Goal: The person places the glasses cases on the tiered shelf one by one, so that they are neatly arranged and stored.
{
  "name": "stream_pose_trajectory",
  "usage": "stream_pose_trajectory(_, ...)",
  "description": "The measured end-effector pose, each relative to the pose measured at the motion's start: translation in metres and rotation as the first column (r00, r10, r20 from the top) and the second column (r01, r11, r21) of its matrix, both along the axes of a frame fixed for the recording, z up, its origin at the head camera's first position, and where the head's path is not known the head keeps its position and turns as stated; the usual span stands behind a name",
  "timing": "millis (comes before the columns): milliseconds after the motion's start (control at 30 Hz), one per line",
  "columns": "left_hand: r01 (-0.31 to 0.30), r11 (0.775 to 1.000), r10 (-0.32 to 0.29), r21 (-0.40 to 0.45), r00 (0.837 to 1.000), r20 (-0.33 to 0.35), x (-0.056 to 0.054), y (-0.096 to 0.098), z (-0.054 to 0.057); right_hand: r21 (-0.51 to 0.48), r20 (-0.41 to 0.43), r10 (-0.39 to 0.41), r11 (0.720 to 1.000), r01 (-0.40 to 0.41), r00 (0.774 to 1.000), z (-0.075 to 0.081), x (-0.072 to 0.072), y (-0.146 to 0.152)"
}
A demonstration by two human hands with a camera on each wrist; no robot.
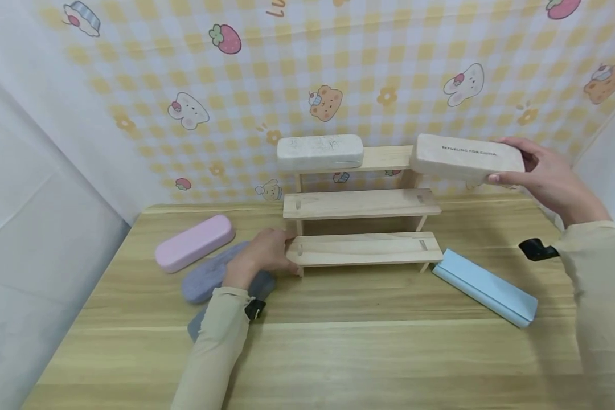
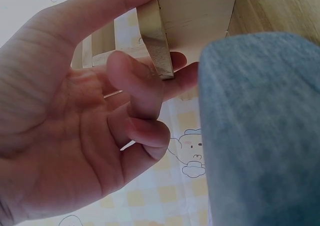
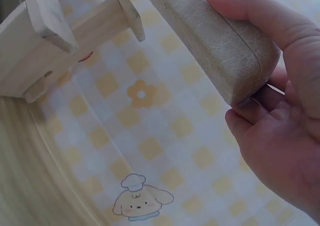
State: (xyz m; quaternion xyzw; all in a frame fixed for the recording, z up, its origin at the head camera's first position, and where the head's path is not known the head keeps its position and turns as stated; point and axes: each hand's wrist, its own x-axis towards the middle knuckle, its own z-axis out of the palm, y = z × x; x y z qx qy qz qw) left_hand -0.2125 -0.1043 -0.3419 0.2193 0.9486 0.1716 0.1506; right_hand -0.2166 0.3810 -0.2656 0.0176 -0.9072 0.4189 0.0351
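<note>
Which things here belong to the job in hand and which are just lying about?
Part of the job, it seems:
beige case, in the right hand
wooden rack, held by the left hand
white case, up on the rack

Lying about, perhaps for later:
pink case
fuzzy grey-blue case
light blue case
dark grey item, partly hidden

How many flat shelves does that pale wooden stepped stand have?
3: the top wooden shelf, bearing the oblong white case; the middle wooden shelf, one step down; and the bottom wooden shelf, nearest the person's left hand. None seems hidden.
</note>
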Motion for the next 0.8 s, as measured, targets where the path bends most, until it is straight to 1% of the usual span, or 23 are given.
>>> stream_pose_trajectory(133,-0.001,1.0,0.001,-0.002,1.0,0.005,-0.001,0.0,0.001,0.006,0.008,0.018,1.0,-0.019,1.0,0.005,-0.01,-0.007)
stream_pose_trajectory(333,-0.007,1.0,0.007,-0.006,1.0,0.009,0.0,0.001,0.001,0.055,-0.009,0.046,0.997,-0.045,0.999,0.012,-0.022,-0.016)
stream_pose_trajectory(533,-0.006,1.0,0.006,-0.001,1.0,0.007,-0.001,0.0,0.001,0.051,0.002,0.073,0.996,-0.073,0.997,0.019,-0.032,-0.029)
stream_pose_trajectory(667,-0.004,1.0,0.004,-0.005,1.0,0.005,-0.002,0.0,0.0,0.055,-0.007,0.099,0.994,-0.098,0.995,0.019,-0.041,-0.036)
stream_pose_trajectory(800,-0.006,1.0,0.006,-0.014,1.0,0.011,-0.002,0.0,0.0,0.013,-0.022,0.132,0.991,-0.132,0.991,0.016,-0.047,-0.042)
